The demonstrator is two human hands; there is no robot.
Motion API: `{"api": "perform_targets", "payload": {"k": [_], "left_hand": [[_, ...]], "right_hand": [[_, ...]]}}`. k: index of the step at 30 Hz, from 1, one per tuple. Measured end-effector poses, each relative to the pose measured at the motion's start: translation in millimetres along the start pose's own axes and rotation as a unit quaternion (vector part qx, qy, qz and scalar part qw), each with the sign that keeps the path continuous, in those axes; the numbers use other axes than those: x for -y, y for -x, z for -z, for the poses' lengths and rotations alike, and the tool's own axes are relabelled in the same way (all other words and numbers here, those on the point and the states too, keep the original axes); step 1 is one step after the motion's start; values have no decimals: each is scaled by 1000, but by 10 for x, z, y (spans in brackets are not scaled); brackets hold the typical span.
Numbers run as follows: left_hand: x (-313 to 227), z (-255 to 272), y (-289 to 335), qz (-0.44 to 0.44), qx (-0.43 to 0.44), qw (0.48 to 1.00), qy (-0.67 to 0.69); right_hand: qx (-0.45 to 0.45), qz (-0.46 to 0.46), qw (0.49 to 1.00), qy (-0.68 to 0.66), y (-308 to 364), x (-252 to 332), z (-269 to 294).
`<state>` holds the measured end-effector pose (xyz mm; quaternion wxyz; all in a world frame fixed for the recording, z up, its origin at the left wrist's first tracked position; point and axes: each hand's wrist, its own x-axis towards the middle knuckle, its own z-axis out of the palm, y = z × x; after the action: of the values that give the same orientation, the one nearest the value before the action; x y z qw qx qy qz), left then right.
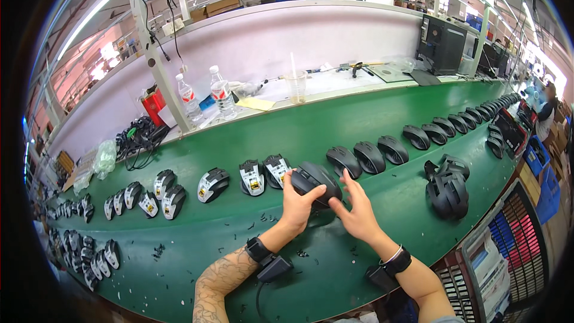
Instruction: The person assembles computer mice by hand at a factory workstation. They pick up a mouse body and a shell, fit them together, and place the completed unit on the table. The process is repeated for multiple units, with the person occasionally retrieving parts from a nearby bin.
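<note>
My left hand (pixel 295 204) grips a black computer mouse (pixel 315 179) above the green bench, its thumb across the near side. My right hand (pixel 360 214) is at the mouse's right side, fingers stretched out and apart. Its thumb is close to the shell; whether it touches I cannot tell. Just left of the held mouse are mice without top covers, such as an open mouse (pixel 252 178) with a white inner frame and a yellow label. To the right, a row of covered black mice (pixel 344 161) runs away along the bench. A pile of black mouse shells (pixel 448 196) lies farther right.
Small black bits (pixel 158 251) litter the green bench (pixel 197 275). More mouse parts (pixel 98 263) cluster at far left. Bottles (pixel 223 93) and a plastic cup (pixel 296 87) stand on the back ledge, with a black computer tower (pixel 441 45). A black crate (pixel 526 227) is at lower right.
</note>
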<state>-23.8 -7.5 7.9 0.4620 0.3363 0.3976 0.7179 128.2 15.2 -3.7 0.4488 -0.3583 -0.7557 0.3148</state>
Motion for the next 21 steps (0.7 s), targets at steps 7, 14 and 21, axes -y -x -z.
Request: {"api": "perform_targets", "payload": {"k": [7,14,21], "left_hand": [[-134,-23,6,17,16,999,38],[-97,3,15,39,22,998,48],[-187,-51,58,85,11,992,91]], "right_hand": [[94,-263,816,-506,-43,-145,41],[53,-249,828,-499,-7,-162,-15],[41,-261,826,-498,-7,-182,-6]]}}
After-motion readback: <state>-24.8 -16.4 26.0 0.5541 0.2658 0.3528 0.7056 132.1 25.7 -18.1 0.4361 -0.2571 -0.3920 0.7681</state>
